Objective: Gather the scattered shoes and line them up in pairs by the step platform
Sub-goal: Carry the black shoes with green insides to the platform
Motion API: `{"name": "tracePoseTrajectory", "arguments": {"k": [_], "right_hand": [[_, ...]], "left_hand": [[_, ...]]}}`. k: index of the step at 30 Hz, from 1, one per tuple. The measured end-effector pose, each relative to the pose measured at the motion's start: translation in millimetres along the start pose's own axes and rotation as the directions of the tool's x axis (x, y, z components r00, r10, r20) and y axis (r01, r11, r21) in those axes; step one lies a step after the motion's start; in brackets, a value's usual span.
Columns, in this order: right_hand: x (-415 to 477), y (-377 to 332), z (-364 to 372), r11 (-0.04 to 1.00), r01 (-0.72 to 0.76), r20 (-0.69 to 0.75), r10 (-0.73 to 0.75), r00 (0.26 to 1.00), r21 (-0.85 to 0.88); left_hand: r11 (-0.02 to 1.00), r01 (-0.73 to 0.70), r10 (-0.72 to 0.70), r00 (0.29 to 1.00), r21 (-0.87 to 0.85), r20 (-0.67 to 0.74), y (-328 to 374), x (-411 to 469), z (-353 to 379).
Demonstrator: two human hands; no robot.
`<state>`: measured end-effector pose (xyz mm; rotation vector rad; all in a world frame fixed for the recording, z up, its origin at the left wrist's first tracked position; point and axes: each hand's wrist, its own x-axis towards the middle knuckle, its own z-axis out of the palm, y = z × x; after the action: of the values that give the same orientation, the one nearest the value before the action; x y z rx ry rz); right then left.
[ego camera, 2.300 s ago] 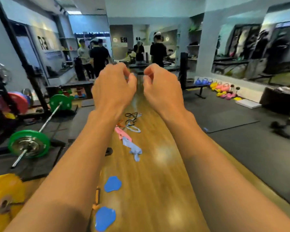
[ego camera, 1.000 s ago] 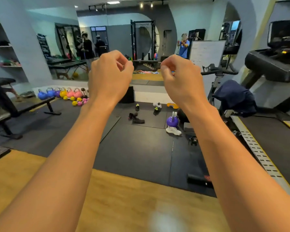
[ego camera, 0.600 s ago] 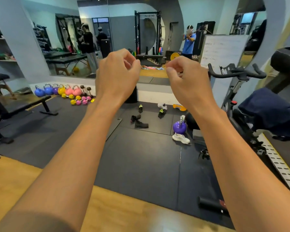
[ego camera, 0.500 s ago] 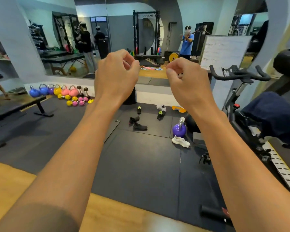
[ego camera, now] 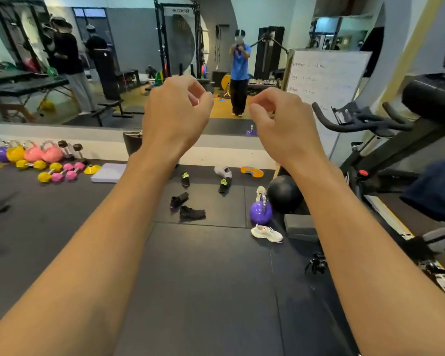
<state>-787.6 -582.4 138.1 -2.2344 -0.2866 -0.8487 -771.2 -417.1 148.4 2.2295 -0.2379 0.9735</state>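
Several shoes lie scattered on the black floor mat ahead. Two black shoes (ego camera: 179, 200) (ego camera: 192, 212) lie together mid-floor. Two black shoes with neon-green tongues (ego camera: 185, 179) (ego camera: 224, 185) sit farther back. A grey shoe (ego camera: 223, 172) and an orange-soled shoe (ego camera: 252, 172) lie by the mirror wall. One white shoe (ego camera: 266, 233) lies in front of a purple kettlebell (ego camera: 260, 214), another (ego camera: 260, 193) behind it. My left hand (ego camera: 176, 116) and right hand (ego camera: 280, 122) are raised in front of me, fingers curled, holding nothing.
A flat lavender pad (ego camera: 108, 172) lies by the wall, left of the shoes. Coloured kettlebells (ego camera: 34, 154) and dumbbells (ego camera: 59, 173) line the far left. A black ball (ego camera: 284, 192), a grey block (ego camera: 300, 227) and an exercise bike (ego camera: 365, 140) stand at the right. People show in the mirror (ego camera: 113, 60).
My view swung from the wooden lane to the mat area and moved closer to the shoes. Both hands stay raised and curled, now slightly farther apart.
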Motion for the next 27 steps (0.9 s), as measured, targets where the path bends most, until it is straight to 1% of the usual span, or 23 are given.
{"name": "tracePoseTrajectory", "arguments": {"k": [7,12,16,20,24,27], "right_hand": [[107,67,111,1.000,-0.003,-0.007,0.003,1.000,0.004],[198,126,194,0.999,-0.050,0.049,0.049,0.998,0.014],[268,156,249,0.998,-0.057,0.063,0.055,0.996,0.018],[329,184,305,0.998,-0.057,0.092,0.057,0.994,-0.008],[388,218,364,0.998,-0.062,0.079,0.063,0.995,-0.018],[433,246,402,0.991,-0.113,0.074,0.118,0.990,-0.071]], "left_hand": [[1.000,-0.014,0.014,1.000,0.002,0.022,-94,99,90],[0.998,0.023,-0.028,0.996,0.061,0.084,-158,186,161],[0.997,0.041,-0.048,0.994,0.070,0.095,-200,253,209],[0.995,0.068,-0.077,0.991,0.078,0.109,-251,310,258],[0.995,0.076,-0.084,0.989,0.066,0.118,-313,366,309],[0.998,0.055,-0.060,0.987,0.038,0.151,-355,412,347]]}}
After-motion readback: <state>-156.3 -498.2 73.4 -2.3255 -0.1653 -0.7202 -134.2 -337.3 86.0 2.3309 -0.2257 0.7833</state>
